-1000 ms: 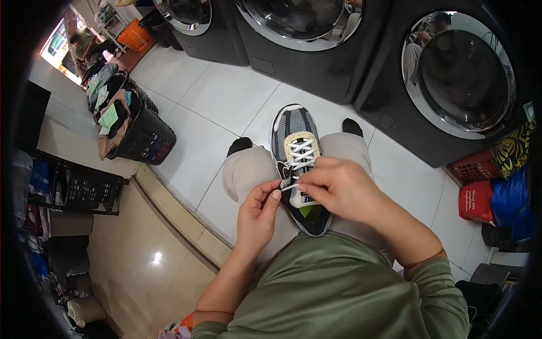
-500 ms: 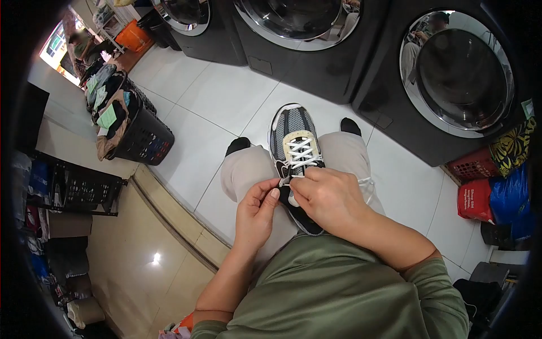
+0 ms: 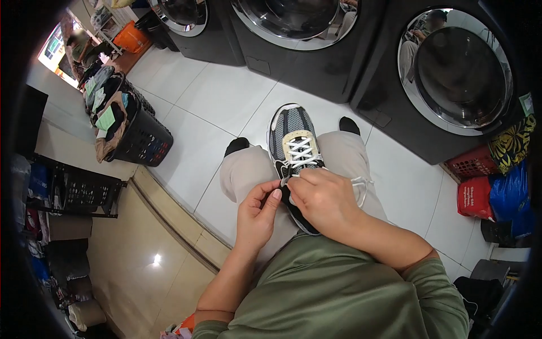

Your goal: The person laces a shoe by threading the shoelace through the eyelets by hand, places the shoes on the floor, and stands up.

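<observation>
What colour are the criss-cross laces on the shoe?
White. The laces show best in the head view, across the top of the shoe.

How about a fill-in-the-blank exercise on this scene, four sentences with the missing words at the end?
1. The left hand and right hand are both at the shoe, whose crossed laces are coloured ____.
2. The green shirt has ____ sleeves.
3. The far-right machine has a door that is ____ in shape.
4. The lettered bag at the picture's right is coloured ____.

Missing words: white; short; round; red.
</observation>
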The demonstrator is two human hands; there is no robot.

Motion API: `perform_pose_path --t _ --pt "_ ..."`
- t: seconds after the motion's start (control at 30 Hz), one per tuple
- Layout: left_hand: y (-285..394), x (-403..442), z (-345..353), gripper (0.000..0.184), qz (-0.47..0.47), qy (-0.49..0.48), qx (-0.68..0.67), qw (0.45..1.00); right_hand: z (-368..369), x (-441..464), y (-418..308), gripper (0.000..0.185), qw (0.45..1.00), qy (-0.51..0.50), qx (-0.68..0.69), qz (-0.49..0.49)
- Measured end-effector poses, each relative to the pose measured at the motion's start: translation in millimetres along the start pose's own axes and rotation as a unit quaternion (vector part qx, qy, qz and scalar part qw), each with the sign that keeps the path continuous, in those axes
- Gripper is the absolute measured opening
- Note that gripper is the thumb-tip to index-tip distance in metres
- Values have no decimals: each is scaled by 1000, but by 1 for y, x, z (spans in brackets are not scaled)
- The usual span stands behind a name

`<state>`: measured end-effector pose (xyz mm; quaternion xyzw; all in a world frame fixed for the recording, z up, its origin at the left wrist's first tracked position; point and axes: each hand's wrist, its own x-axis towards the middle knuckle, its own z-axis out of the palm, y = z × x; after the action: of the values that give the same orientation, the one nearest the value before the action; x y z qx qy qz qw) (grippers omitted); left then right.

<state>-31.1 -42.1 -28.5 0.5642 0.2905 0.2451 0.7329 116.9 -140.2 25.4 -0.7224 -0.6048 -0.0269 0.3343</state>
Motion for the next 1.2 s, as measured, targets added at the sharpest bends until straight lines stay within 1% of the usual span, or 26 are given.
perform_pose_path --t 0.13,0.23,0.33,0.43,0.53,0.57,0.63,0.67,0.7,0.73,0.77,0.8,0.83,0.93,0.97,1.03,1.07,1.13,1.2 --pt "0 -1 0 23 -1 17 -35 999 1 2 3 5 999 -7 15 -28" --pt "0 8 2 16 -69 13 -167 983 -2 3 8 6 999 -30 28 -30" --pt "0 15 1 11 -50 2 -120 992 -6 7 12 6 998 -47 41 -8" --pt "1 16 1 6 1 2 12 1000 -13 9 13 18 995 -74 67 24" --pt "4 13 -11 2 129 68 164 976 -48 14 15 39 952 -175 218 128" --pt "7 13 -22 1 162 94 161 969 -63 15 25 54 929 -237 241 150" --pt "25 6 -62 3 166 157 189 955 -90 15 37 55 930 -245 241 130" --pt "32 1 -82 6 195 192 198 941 -102 16 42 56 930 -250 241 120" --pt "39 -6 -102 7 199 236 162 937 -112 17 45 55 924 -258 252 128" --pt "46 -15 -124 9 204 267 169 927 -110 15 49 52 943 -241 218 76" --pt "48 -22 -147 11 215 297 142 920 -105 12 54 49 957 -221 184 26" --pt "53 -32 -171 14 226 298 135 917 -102 10 58 45 968 -202 148 -25" --pt "61 -40 -183 15 222 352 133 900 -98 10 53 38 960 -219 171 -7" --pt "75 -65 -216 15 271 363 84 888 -69 7 46 30 985 -113 127 -27" --pt "76 -72 -227 15 269 369 86 885 -65 9 45 24 989 -72 128 -3" --pt "79 -83 -236 14 266 384 90 880 -68 10 49 23 979 -67 183 66" --pt "74 -87 -238 14 234 398 113 880 -70 10 52 24 970 -65 211 101" --pt "61 -87 -245 14 166 419 155 879 -72 4 55 24 971 -91 193 104" --pt "40 -78 -247 12 57 354 330 873 -66 -5 58 24 976 -120 150 98"
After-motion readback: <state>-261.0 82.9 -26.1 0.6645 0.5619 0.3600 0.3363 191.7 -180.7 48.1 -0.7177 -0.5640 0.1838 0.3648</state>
